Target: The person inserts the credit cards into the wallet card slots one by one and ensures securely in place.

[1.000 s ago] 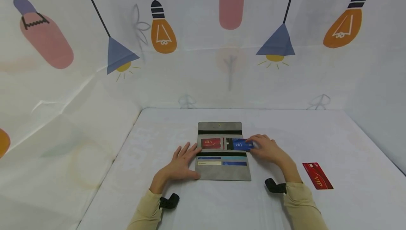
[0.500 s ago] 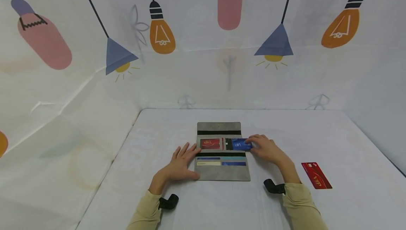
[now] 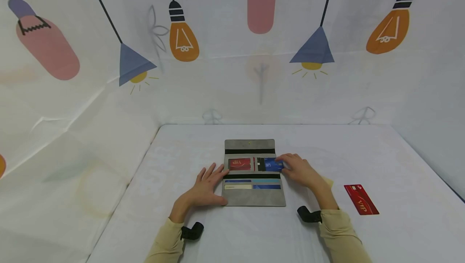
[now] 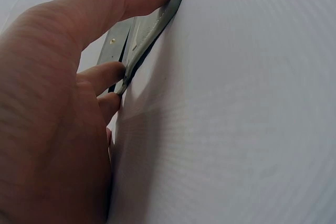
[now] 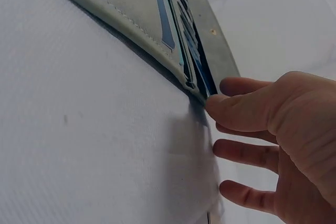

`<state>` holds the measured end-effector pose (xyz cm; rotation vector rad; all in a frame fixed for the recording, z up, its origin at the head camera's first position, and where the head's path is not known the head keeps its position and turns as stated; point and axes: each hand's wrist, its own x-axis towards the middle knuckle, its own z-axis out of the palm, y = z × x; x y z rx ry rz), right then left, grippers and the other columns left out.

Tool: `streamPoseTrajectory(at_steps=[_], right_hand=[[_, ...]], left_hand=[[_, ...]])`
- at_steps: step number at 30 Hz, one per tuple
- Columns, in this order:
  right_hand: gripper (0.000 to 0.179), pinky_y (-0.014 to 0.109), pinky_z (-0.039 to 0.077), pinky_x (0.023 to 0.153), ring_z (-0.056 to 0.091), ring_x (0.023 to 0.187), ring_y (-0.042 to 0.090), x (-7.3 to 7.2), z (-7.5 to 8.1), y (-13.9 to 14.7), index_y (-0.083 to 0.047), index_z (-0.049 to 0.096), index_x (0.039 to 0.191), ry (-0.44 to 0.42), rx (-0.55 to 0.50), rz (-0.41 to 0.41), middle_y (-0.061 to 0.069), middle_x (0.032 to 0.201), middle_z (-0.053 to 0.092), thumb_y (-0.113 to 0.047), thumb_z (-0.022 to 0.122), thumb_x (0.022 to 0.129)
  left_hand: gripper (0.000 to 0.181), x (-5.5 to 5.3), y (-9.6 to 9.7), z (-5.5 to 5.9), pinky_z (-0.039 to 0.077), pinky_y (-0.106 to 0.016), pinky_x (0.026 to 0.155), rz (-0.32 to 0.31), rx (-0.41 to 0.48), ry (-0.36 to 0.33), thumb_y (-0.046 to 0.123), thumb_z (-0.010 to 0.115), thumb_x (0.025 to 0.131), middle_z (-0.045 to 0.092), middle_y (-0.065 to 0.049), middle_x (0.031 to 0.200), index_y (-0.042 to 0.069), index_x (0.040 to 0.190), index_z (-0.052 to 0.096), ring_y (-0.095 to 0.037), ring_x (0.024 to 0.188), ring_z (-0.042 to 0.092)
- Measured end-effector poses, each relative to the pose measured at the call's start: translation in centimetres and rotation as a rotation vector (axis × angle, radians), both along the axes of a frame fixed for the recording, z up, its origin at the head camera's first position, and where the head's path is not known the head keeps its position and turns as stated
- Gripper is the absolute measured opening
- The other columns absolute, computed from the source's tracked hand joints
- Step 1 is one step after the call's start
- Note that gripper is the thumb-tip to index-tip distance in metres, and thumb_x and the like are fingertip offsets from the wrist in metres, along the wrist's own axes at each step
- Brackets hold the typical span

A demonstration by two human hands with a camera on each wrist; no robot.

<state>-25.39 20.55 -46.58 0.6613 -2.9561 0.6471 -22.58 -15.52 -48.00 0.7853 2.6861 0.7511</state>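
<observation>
A grey wallet [image 3: 254, 198] lies unfolded on the white table, with cards in its slots. A red VIP card [image 3: 240, 164] sits in its left middle pocket. Beside it a blue VIP card [image 3: 272, 165] lies in the right pocket, its outer end at my right hand [image 3: 300, 171]. The thumb and index finger of that hand pinch this end; the other fingers are spread in the right wrist view. My left hand [image 3: 205, 190], fingers spread, rests along the wallet's left edge; its thumb touches the lower corner [image 4: 170, 9].
Another red VIP card [image 3: 361, 199] lies flat on the table [image 3: 254, 238] to the right of my right forearm. Part of a pale yellow thing [image 3: 328, 181] shows behind my right wrist. A white sheet printed with lamps [image 3: 232, 73] stands behind the table.
My right hand has moved left with the blue card, which now sits farther into its pocket. The pale yellow thing has come into sight behind the wrist. My left hand keeps its place on the wallet.
</observation>
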Motion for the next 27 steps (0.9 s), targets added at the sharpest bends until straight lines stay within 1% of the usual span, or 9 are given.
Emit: streamPoseTrajectory(at_steps=[4, 11, 17, 20, 25, 27], right_hand=[[0.036, 0.061, 0.046, 0.088, 0.055, 0.119, 0.039, 0.0, 0.0, -0.7, -0.010, 0.063, 0.125, 0.005, 0.000, -0.003, 0.015, 0.129, 0.063, -0.003, 0.067, 0.089], [0.035, 0.060, 0.045, 0.092, 0.054, 0.121, 0.037, 0.2, 0.3, -1.9, -0.012, 0.063, 0.126, -0.018, 0.016, -0.020, 0.013, 0.131, 0.063, -0.005, 0.066, 0.092], [0.035, 0.059, 0.045, 0.091, 0.055, 0.118, 0.035, 0.1, 0.3, -2.5, -0.012, 0.063, 0.124, 0.000, 0.011, -0.018, 0.011, 0.126, 0.065, -0.004, 0.067, 0.090], [0.035, 0.059, 0.046, 0.090, 0.056, 0.116, 0.034, 0.0, 0.1, -2.8, -0.012, 0.063, 0.123, 0.019, 0.023, -0.008, 0.010, 0.125, 0.066, -0.004, 0.068, 0.090], [0.034, 0.059, 0.047, 0.089, 0.057, 0.113, 0.033, -0.1, 0.0, -3.5, -0.012, 0.065, 0.121, 0.041, 0.040, -0.020, 0.010, 0.124, 0.067, -0.003, 0.069, 0.089], [0.035, 0.058, 0.047, 0.089, 0.056, 0.112, 0.032, -0.1, 0.0, -3.9, -0.013, 0.065, 0.121, 0.043, 0.031, -0.025, 0.010, 0.124, 0.067, -0.003, 0.069, 0.088]], left_hand=[[0.094, 0.1, 0.0, 0.1, -0.002, -0.057, 0.119, -0.001, 0.000, 0.003, 0.047, 0.072, 0.076, 0.019, -0.006, 0.165, 0.017, 0.156, 0.032, -0.030, 0.153, -0.001], [0.094, 0.1, 0.1, 0.0, -0.002, -0.057, 0.119, 0.002, 0.005, 0.007, 0.047, 0.073, 0.076, 0.020, -0.007, 0.165, 0.016, 0.155, 0.033, -0.031, 0.153, 0.000], [0.094, 0.0, 0.1, 0.0, -0.001, -0.058, 0.118, -0.005, 0.009, 0.012, 0.046, 0.073, 0.076, 0.020, -0.008, 0.165, 0.015, 0.155, 0.033, -0.032, 0.153, 0.001], [0.094, 0.1, 0.1, 0.1, -0.002, -0.057, 0.118, -0.003, 0.002, 0.006, 0.047, 0.072, 0.076, 0.019, -0.007, 0.165, 0.016, 0.156, 0.032, -0.031, 0.153, 0.000], [0.094, 0.0, 0.2, 0.0, -0.004, -0.056, 0.119, 0.001, -0.006, -0.006, 0.047, 0.072, 0.077, 0.018, -0.005, 0.165, 0.017, 0.156, 0.031, -0.029, 0.153, -0.002], [0.094, 0.0, 0.2, 0.0, -0.003, -0.057, 0.119, 0.000, -0.005, -0.002, 0.047, 0.072, 0.077, 0.018, -0.006, 0.165, 0.017, 0.156, 0.031, -0.030, 0.153, -0.002]])
